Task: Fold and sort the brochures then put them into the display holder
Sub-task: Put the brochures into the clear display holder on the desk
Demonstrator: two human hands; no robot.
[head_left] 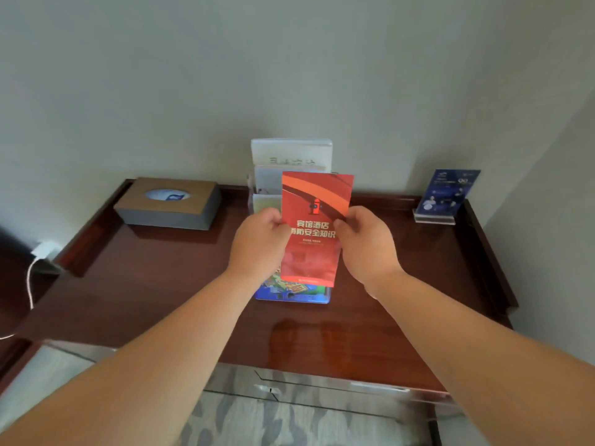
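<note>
A: Left of the display holder (291, 162) stands a tissue box (169, 202). What do the hands do?

B: The left hand (259, 246) and the right hand (365, 243) both pinch the red brochure (314, 226) at its side edges and hold it upright in front of the holder.

A: How much seems done?

B: It looks folded, and the holder seems to hold some papers already. A blue brochure (293, 291) lies on the table (145, 284) below the red one, so sorting is not finished.

A: Is there room?

B: Yes. The sign stand (447, 196), right of the holder, is well apart.

Tissue box (169, 203) far left, sign stand (446, 196) far right, bare desk (161, 284) between, display holder (291, 156) against the wall
</note>
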